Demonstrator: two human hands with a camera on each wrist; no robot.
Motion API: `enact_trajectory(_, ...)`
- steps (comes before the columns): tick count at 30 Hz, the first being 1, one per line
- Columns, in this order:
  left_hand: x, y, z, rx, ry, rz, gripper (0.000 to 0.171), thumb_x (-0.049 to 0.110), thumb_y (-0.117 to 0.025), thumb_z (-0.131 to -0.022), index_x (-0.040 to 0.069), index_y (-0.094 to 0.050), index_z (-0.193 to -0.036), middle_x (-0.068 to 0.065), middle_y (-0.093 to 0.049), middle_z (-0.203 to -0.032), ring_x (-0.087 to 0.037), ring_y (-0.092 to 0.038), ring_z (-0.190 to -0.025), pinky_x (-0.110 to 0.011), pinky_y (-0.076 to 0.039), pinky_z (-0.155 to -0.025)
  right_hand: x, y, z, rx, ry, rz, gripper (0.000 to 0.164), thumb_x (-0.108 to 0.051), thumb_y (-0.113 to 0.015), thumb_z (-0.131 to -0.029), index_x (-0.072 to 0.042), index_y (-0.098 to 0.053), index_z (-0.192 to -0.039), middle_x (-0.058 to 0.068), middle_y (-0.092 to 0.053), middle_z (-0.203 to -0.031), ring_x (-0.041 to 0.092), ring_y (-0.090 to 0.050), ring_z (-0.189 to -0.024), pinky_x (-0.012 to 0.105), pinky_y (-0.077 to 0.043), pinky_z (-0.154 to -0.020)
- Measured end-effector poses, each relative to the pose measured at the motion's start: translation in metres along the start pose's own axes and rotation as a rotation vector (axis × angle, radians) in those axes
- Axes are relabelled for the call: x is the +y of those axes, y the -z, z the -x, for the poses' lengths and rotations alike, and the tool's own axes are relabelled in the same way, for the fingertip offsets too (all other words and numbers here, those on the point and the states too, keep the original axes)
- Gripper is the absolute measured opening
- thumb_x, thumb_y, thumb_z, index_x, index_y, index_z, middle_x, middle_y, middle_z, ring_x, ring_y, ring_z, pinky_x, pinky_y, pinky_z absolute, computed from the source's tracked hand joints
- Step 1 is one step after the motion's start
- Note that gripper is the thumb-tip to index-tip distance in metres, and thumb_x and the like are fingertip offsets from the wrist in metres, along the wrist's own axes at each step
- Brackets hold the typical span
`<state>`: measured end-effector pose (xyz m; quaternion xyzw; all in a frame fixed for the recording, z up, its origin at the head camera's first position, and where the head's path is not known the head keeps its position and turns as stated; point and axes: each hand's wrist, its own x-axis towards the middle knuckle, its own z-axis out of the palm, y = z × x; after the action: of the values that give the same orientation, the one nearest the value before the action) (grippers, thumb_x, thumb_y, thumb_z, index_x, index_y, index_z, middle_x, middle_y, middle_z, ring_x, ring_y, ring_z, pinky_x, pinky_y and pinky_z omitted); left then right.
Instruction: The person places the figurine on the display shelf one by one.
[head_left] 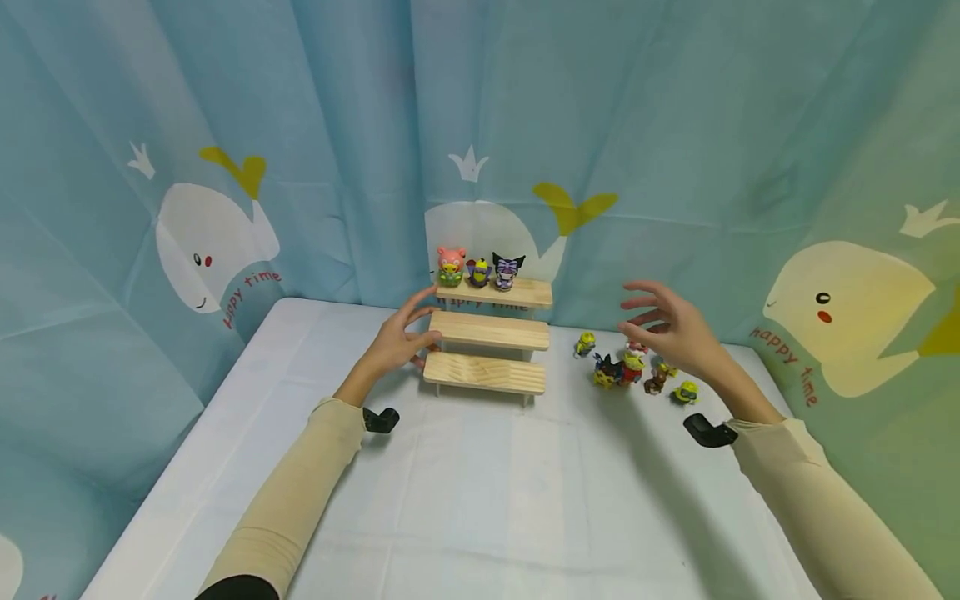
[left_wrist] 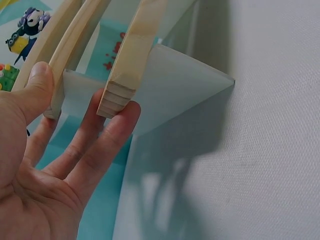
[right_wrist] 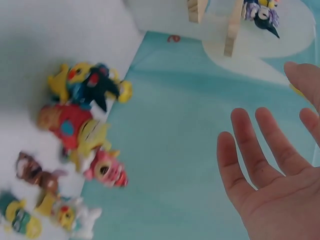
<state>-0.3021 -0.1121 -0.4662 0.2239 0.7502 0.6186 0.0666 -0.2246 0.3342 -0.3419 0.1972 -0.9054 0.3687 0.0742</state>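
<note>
At the left end of a three-tier wooden display stand (head_left: 490, 331), my left hand (head_left: 393, 340) has its fingers spread and lightly bent. In the left wrist view, the thumb (left_wrist: 42, 80) lies against a board edge, and fingertips touch the end of the lowest board (left_wrist: 125, 82). A pink-hooded figurine (head_left: 451, 267), a yellow-and-purple figurine (head_left: 479, 272) and a black-and-purple figurine (head_left: 506, 272) stand along the top tier. My right hand (head_left: 675, 329) hovers above a group of small figurines (head_left: 632, 367), holding nothing, its fingers apart.
Right of the stand, a lone yellow figurine (head_left: 584, 344) and a green-and-yellow one (head_left: 686, 392) stand at the group's edges. A white cloth (head_left: 480, 483) covers the table. Behind hangs a blue curtain (head_left: 360, 125) printed with whales.
</note>
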Motion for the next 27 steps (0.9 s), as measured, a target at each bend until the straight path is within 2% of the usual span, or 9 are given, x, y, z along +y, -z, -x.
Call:
enact_trajectory(3,0.0,0.0,0.0,-0.003,-0.004,0.002,0.078,0.021,-0.07,-0.099,0.047,-0.029,-0.16,-0.018,-0.036,-0.162,-0.031,-0.076,-0.084,-0.064,-0.058,-0.06,0.004,0.009,0.015,0.034,-0.034,0.026,0.06,-0.01,-0.074,-0.096,-0.018,-0.05,-0.15,0.017,-0.066,-0.13,0.002,-0.066,-0.097,0.015,-0.056,-0.075)
enact_trajectory(7,0.001,0.0,0.001,-0.005,0.002,0.003,0.078,0.021,-0.07,-0.1,0.045,-0.028,-0.16,-0.019,-0.035,-0.163,-0.031,-0.076,-0.085,-0.064,-0.058,-0.061,0.012,0.02,0.035,0.073,-0.024,0.064,0.061,-0.006,-0.076,-0.094,-0.015,-0.051,-0.149,0.011,-0.067,-0.127,-0.003,-0.066,-0.095,0.011,-0.053,-0.075)
enact_trajectory(12,0.002,0.001,0.0,-0.003,0.005,0.005,0.077,0.02,-0.07,-0.1,0.047,-0.029,-0.16,-0.02,-0.034,-0.163,-0.032,-0.076,-0.085,-0.064,-0.058,-0.06,0.021,0.031,0.057,0.11,-0.009,0.059,0.062,-0.003,-0.076,-0.093,-0.011,-0.051,-0.149,-0.016,-0.064,-0.12,-0.006,-0.066,-0.094,0.009,-0.052,-0.076)
enact_trajectory(15,0.002,0.002,-0.001,-0.003,0.007,0.009,0.078,0.019,-0.069,-0.1,0.047,-0.029,-0.16,-0.02,-0.034,-0.163,-0.033,-0.076,-0.085,-0.065,-0.058,-0.061,0.025,0.034,0.067,0.138,-0.023,0.054,0.061,-0.002,-0.077,-0.092,-0.012,-0.053,-0.147,-0.026,-0.062,-0.116,-0.007,-0.065,-0.093,0.008,-0.052,-0.074)
enact_trajectory(23,-0.001,0.002,-0.003,-0.013,0.018,0.035,0.081,0.014,-0.069,-0.1,0.04,-0.025,-0.163,-0.021,-0.03,-0.165,-0.038,-0.075,-0.089,-0.073,-0.054,-0.064,0.037,0.037,0.086,0.187,-0.063,0.055,0.057,0.0,-0.077,-0.091,-0.009,-0.055,-0.143,-0.027,-0.064,-0.113,-0.008,-0.065,-0.092,0.008,-0.053,-0.072)
enact_trajectory(27,0.007,0.002,0.0,-0.019,0.026,0.046,0.08,0.011,-0.068,-0.101,0.035,-0.025,-0.164,-0.021,-0.03,-0.164,-0.039,-0.075,-0.091,-0.075,-0.053,-0.066,0.042,0.035,0.091,0.19,-0.082,0.063,0.059,-0.002,-0.077,-0.092,-0.01,-0.054,-0.145,-0.028,-0.063,-0.114,-0.009,-0.065,-0.092,0.007,-0.052,-0.072)
